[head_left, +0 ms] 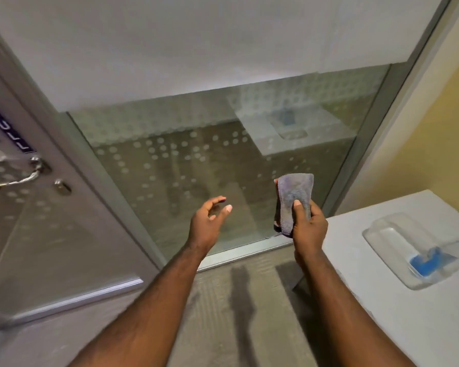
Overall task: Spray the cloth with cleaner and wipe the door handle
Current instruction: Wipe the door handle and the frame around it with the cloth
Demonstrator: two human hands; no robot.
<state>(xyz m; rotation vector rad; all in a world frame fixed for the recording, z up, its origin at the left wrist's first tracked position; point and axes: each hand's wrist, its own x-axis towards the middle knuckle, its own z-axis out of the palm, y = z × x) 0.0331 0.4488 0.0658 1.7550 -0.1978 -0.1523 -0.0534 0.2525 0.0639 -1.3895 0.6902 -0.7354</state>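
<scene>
From the head cam: our right hand [309, 225] is pinching a folded grey microfiber cloth [294, 200], thumb on the front, held upright. Our left hand [210, 218] is just beside it, empty, fingers loosely spread. The metal door handle [16, 178] sits way off to the left of both hands, under a PULL sign [7, 128]. The cleaner bottle [411, 250] lies on its side on the white counter [382, 313], right of the cloth hand.

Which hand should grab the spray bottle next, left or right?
Left, probably. The left hand is open and empty, while the right hand has its grip shut on the cloth. The spray bottle lies on its side on the white table, so the left must cross over.
</scene>
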